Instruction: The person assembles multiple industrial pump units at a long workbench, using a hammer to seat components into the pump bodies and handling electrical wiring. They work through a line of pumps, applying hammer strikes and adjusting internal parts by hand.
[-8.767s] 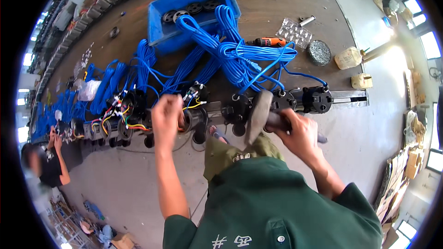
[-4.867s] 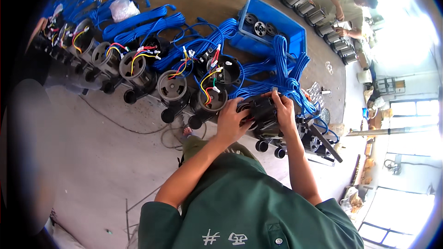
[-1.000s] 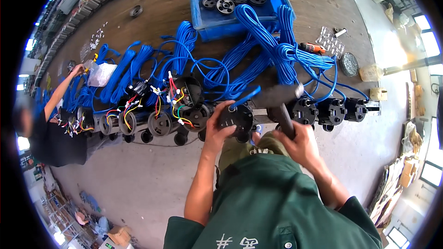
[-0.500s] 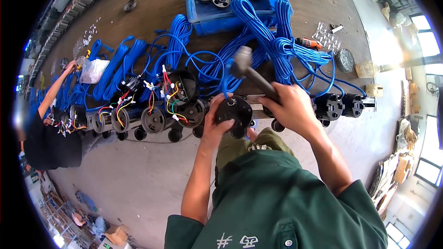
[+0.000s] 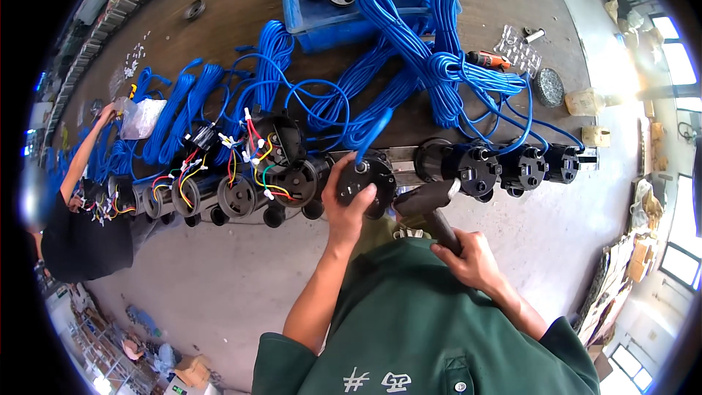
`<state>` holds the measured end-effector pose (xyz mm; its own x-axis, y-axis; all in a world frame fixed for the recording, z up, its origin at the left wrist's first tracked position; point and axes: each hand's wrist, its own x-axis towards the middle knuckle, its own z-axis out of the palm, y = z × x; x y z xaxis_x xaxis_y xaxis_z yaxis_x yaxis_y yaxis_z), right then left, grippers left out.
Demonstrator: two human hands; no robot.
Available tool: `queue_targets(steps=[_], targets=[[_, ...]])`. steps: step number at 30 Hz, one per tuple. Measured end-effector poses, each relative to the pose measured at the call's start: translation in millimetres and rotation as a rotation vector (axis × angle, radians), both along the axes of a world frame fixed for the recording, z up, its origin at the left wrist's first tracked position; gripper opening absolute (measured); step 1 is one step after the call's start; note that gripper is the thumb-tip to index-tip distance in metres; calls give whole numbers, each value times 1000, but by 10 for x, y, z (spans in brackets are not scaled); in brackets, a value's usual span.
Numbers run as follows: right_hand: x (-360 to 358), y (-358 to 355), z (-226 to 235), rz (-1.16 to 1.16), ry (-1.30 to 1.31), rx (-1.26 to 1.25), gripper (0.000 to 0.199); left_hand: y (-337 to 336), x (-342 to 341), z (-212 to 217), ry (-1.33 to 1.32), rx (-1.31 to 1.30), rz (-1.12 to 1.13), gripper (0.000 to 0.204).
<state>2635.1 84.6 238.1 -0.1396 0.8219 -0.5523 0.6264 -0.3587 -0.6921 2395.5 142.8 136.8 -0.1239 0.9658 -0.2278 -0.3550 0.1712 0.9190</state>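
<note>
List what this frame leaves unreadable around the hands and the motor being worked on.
- Head view: left hand covers the black motor's near face.
- Mallet handle end hidden inside right hand.
- Blue bin's far rim cut by the top edge.

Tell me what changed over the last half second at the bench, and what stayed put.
The right hand brought the hammer down: half a second ago its head was raised over the blue cables, now it sits low beside the black motor unit. Its grip on the handle is unchanged. The left hand still steadies that unit. The blue cables, blue bin and the row of units stayed in place.
</note>
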Motion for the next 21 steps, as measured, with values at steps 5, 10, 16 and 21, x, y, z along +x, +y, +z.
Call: queue_targets(steps=[5,10,16,21], targets=[[29,6,14,-11,-18,75,35,25,58,-2,40,33,41,54],[16,-95,-101,-31,-142,136,30,0,28,-65,288,163,63,54],[230,-26,-108,-111,39,345,20,-46,18,-169,243,283,62,54],[-3,163,-218,-169,394,289,27,-56,24,-200,122,227,62,57]])
